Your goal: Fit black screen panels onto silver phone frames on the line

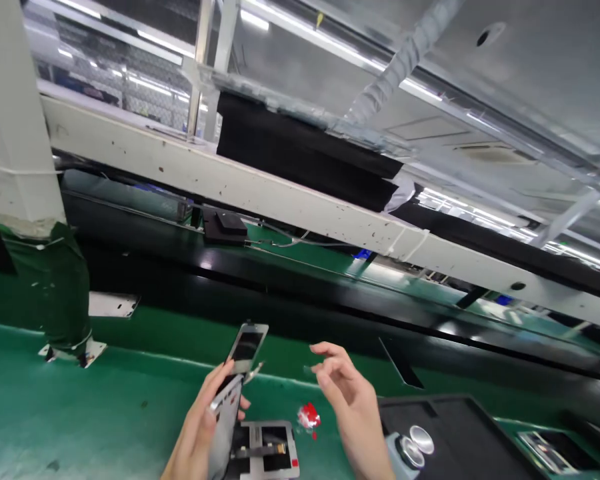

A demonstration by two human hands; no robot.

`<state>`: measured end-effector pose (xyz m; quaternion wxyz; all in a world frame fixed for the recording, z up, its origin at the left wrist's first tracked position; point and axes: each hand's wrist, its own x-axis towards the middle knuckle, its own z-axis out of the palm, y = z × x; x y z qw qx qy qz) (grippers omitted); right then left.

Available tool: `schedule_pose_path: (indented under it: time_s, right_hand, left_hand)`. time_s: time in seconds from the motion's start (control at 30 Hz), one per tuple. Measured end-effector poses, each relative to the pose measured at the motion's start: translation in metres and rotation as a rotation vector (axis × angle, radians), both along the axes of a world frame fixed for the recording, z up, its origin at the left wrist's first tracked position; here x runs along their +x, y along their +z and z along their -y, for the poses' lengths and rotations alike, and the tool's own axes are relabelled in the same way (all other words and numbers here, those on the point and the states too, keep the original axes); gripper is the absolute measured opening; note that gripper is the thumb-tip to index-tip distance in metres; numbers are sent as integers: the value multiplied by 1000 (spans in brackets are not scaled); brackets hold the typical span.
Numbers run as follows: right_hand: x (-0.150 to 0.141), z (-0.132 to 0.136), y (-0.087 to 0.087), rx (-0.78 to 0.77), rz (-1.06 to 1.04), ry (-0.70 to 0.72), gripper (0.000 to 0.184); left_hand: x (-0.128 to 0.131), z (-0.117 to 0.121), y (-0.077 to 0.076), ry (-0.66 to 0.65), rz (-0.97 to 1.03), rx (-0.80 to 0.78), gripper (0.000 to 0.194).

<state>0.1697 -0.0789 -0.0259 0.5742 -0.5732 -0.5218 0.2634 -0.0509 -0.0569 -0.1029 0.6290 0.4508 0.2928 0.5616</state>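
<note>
My left hand (200, 420) grips a phone's grey housing (225, 427), held tilted on edge. A white-framed phone screen (247, 347) stands up from the far end of the housing, and a thin strip sticks out beside it. To the right, my right hand (347, 393) is raised with thumb and fingers pinched around a tiny clear sliver (308, 369), apart from the phone. Below the hands, another screen part (270, 450) with a ribbon cable lies on the green bench. Near it is a small pile of red tabs (309, 416).
At right sits a black tray (460, 427), with a small bottle (405, 453) with an open metal lid before it. Farther right lies a phone part (555, 450). A dark conveyor belt (290, 293) and white beam (280, 193) cross ahead; a wrapped post (63, 287) stands left.
</note>
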Motion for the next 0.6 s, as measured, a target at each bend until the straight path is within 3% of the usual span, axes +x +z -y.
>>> schedule_pose_path:
  time_s: [0.1,0.23,0.4,0.6]
  right_hand:
    - [36,-5,-20,-239,128,67,39]
    - [61,-10,-67,-474,147,100,48]
    - [76,-7,-108,-536,197,66,47]
    - [87,-7,-121,-556,300,-9,39]
  left_hand:
    - [-3,-5,8,-21,12,-112,83]
    - [-4,-8,12,-69,36,-222,86]
    - [-3,-8,7,-90,45,-219,82]
    - [-1,-11,2,-147,90,-288,85]
